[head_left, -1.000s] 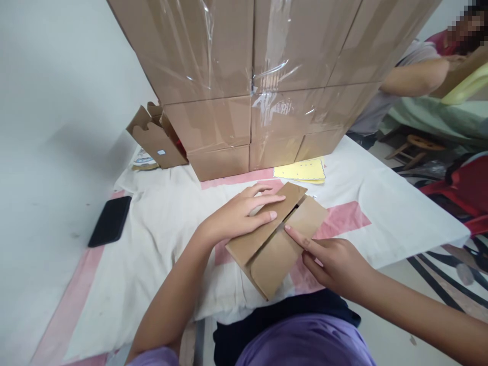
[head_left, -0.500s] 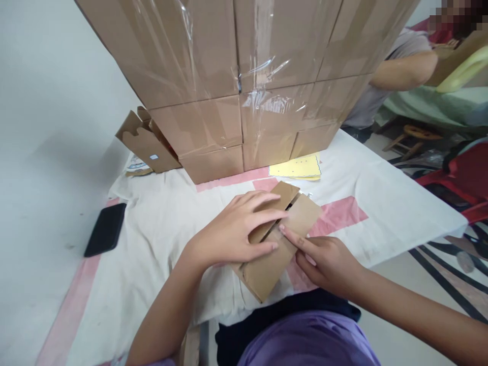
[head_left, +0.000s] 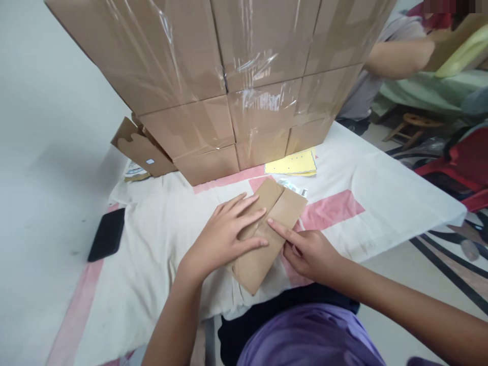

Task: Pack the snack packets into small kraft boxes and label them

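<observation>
A small brown cardboard box (head_left: 256, 265) lies at an angle on the cloth, its top flaps meeting along a seam. My left hand (head_left: 224, 229) rests on its left side, fingers spread across the top flap. From the right, my right hand (head_left: 308, 249) reaches over with the index finger stretched out. Its tip presses beside the seam, where a clear shiny strip like tape faintly shows; the other fingers curl near the box's right edge. Behind the box's far end sits a small clear, shiny item (head_left: 292, 187), partly hidden.
Large cartons (head_left: 267, 112) in clear film stand behind. Yellow paper (head_left: 290, 162) lies at their foot. An open box (head_left: 143, 152) and black phone (head_left: 107, 234) are left. A co-worker's arm (head_left: 400, 55), wooden stool (head_left: 414, 127) and red chair (head_left: 457, 168) are right.
The gap between the box's flaps has closed. Both hands and the box have shifted slightly left in view, and the shiny item behind the box shows more.
</observation>
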`<action>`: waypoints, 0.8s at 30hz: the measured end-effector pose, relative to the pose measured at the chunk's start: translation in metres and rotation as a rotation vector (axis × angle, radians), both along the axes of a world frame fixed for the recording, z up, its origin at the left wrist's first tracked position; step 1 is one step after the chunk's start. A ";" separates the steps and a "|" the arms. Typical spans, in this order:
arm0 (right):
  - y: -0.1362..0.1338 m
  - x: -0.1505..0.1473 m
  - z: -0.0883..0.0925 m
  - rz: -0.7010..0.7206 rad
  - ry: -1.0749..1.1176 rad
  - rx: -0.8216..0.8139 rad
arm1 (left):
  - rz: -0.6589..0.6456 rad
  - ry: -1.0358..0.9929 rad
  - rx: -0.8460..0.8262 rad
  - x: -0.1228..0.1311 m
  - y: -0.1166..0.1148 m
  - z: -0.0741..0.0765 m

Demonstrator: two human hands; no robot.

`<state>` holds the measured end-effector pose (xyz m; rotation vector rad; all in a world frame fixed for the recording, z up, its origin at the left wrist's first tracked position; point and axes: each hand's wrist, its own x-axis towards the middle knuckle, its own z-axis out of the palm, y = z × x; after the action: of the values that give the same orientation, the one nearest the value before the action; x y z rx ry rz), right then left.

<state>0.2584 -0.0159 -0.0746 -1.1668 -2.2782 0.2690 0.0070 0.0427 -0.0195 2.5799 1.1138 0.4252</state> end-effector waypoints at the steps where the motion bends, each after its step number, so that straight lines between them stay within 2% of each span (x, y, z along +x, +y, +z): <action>1: 0.000 0.000 -0.001 -0.003 0.012 -0.005 | -0.003 -0.012 0.059 0.001 -0.003 0.001; 4: 0.000 -0.001 -0.004 -0.012 0.021 -0.040 | 0.008 -0.024 0.203 0.003 -0.020 0.007; 7: -0.002 -0.002 -0.005 -0.035 0.002 -0.079 | 0.030 0.004 0.252 0.006 -0.042 0.010; 12: -0.004 -0.007 -0.009 -0.080 -0.005 -0.085 | 0.087 0.061 0.307 0.017 -0.071 -0.002; 19: -0.015 -0.012 -0.010 -0.120 0.113 -0.160 | 0.109 0.133 0.484 0.038 -0.089 -0.011; 24: -0.019 -0.018 -0.008 -0.170 0.179 -0.217 | 0.108 0.175 0.439 0.041 -0.094 -0.015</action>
<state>0.2402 -0.0346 -0.0826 -1.3775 -2.0185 0.5422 0.0477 -0.0510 -0.0342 2.9915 1.3522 0.5278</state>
